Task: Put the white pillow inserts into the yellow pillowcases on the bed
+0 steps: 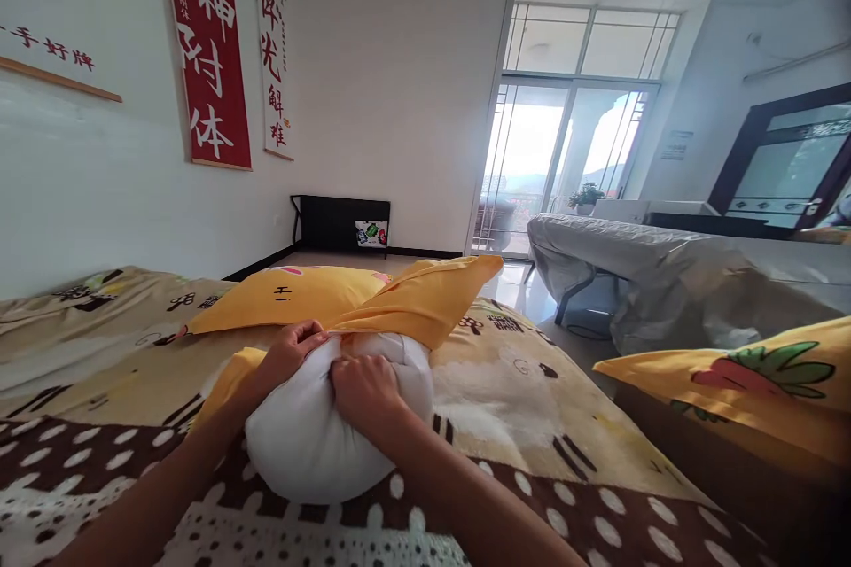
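Note:
A white pillow (312,443) lies bunched up on the bed in front of me, its far end inside the mouth of a yellow pillowcase (425,297). My left hand (299,345) grips the edge of the pillowcase at the pillow's far left side. Pressed into the middle of the pillow, my right hand (365,390) is closed on a fold of its white cloth; the fingertips are hidden. Just beyond lies a yellow pillow (292,292) with a simple face printed on it. Some yellow cloth (236,376) shows beside my left forearm.
A patterned blanket (505,407) with brown, white-spotted bands covers the bed. On the right is another yellow pillow (751,372) with a carrot-like print. Plastic sheeting (698,275) covers a table beyond. A black folded panel (325,226) leans at the back wall.

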Available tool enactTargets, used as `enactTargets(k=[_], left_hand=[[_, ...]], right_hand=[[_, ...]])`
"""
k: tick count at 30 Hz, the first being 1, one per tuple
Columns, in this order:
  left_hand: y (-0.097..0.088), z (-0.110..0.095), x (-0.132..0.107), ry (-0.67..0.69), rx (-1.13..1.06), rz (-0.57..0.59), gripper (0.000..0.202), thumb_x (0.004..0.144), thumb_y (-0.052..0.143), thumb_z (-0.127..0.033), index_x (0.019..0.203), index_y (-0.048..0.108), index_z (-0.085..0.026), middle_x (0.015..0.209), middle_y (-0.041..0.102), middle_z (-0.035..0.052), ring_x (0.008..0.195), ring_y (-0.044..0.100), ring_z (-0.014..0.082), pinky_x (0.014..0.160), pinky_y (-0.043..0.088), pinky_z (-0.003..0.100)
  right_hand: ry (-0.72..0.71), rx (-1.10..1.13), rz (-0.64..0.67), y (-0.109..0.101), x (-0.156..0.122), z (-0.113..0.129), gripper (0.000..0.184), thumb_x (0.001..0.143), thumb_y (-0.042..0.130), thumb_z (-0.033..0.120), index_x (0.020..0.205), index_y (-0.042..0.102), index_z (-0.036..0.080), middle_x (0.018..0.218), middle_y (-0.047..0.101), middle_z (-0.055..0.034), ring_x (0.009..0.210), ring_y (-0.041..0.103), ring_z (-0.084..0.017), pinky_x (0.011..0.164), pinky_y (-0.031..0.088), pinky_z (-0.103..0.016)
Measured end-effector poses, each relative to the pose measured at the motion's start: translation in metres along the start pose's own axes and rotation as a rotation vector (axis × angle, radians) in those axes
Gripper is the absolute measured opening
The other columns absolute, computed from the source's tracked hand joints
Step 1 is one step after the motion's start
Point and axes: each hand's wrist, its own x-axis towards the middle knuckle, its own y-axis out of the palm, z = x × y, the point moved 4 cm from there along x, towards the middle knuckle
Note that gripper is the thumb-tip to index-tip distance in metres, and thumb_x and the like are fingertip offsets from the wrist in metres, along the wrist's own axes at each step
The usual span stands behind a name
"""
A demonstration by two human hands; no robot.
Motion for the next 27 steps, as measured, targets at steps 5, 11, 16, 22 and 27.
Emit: enactTargets(k=[5, 11, 16, 22, 27], left_hand=[[-0.009, -0.015, -0.024, 0.183, 0.378, -0.059, 0.026, 0.085, 0.043, -0.039, 0.069, 0.050, -0.019, 0.063, 0.057, -0.0011, 0.059, 0.051, 0.0150, 0.059, 0.037, 0.026], [-0.005, -0.010, -0.047, 0.340, 0.875, -0.404, 0.029, 0.093, 0.035, -0.032, 0.072, 0.050, -0.019, 0.067, 0.058, 0.0027, 0.063, 0.056, 0.0189, 0.058, 0.035, 0.028], [-0.012, 0.020, -0.031, 0.291, 1.097, -0.518, 0.032, 0.096, 0.030, -0.029, 0.074, 0.050, -0.018, 0.068, 0.059, 0.0056, 0.067, 0.058, 0.0207, 0.057, 0.034, 0.029], [-0.023, 0.013, -0.016, 0.172, 1.099, -0.263, 0.028, 0.094, 0.036, -0.035, 0.078, 0.052, -0.019, 0.069, 0.063, 0.0041, 0.068, 0.061, 0.0226, 0.058, 0.033, 0.030], [-0.014, -0.004, -0.010, 0.297, 0.975, -0.333, 0.031, 0.096, 0.034, -0.034, 0.075, 0.052, -0.020, 0.068, 0.064, 0.0031, 0.067, 0.060, 0.0207, 0.062, 0.036, 0.029]], right_hand=[[0.043, 0.045, -0.059, 0.009, 0.061, 0.009, 0.033, 0.092, 0.037, 0.016, 0.113, 0.063, 0.013, 0.108, 0.067, -0.0161, 0.101, 0.062, -0.023, 0.088, 0.047, -0.039], [-0.082, 0.046, -0.341, 0.006, 0.098, 0.015, 0.037, 0.094, 0.037, 0.021, 0.129, 0.052, 0.019, 0.121, 0.062, -0.0103, 0.112, 0.054, -0.024, 0.102, 0.037, -0.041], [-0.281, -0.020, -0.398, 0.009, 0.053, 0.011, 0.033, 0.093, 0.038, 0.019, 0.117, 0.059, 0.015, 0.115, 0.063, -0.0120, 0.110, 0.055, -0.023, 0.097, 0.041, -0.039], [0.005, 0.221, -0.775, 0.020, -0.023, -0.052, 0.059, 0.085, 0.055, 0.041, 0.136, 0.041, 0.014, 0.138, 0.045, -0.0151, 0.129, 0.037, -0.026, 0.106, 0.032, -0.044], [-0.157, 0.233, -0.532, 0.040, -0.010, -0.047, 0.080, 0.071, 0.064, 0.060, 0.134, 0.043, 0.015, 0.137, 0.047, -0.0154, 0.123, 0.042, -0.030, 0.101, 0.035, -0.046]])
